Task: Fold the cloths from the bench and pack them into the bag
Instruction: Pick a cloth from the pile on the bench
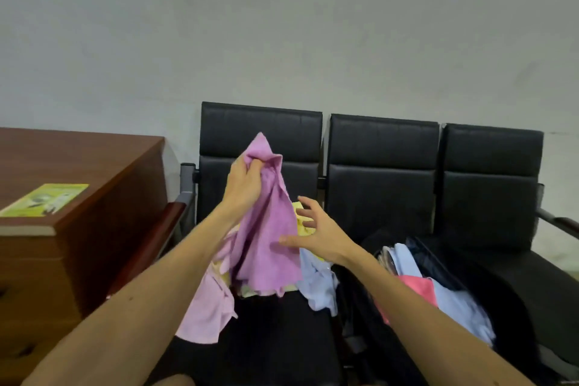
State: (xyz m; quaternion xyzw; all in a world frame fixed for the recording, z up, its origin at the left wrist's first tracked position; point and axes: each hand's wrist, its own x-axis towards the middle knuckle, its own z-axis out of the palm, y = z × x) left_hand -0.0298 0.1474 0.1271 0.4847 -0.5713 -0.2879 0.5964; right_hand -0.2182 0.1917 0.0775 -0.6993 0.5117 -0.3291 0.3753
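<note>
Our left hand (247,178) grips purple cloth (266,229) aloft; right hand (316,229) open beside it; missed corner could mean crooked fold.

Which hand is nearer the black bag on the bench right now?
Right. The right hand hovers open just left of the bag, beside the purple cloth; the left hand is farther left and higher, gripping that cloth's top.
</note>
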